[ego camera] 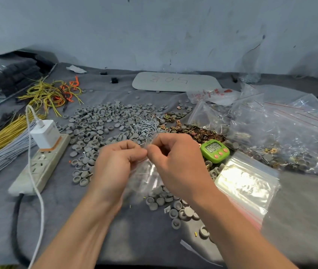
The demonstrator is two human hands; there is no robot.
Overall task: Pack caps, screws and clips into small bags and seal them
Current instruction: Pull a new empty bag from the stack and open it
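Bag (146, 176) top in pinch between curled fingers of left hand (115, 162) and right hand (177, 164), pouch below.

A clear small bag (144, 177) hangs over heaped grey caps (103, 121), silver screws (146, 127) and brass clips (197, 131).

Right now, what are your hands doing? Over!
Left hand, right hand: both pinch top of small bag. Bag above grey caps. Green timer beside right hand.
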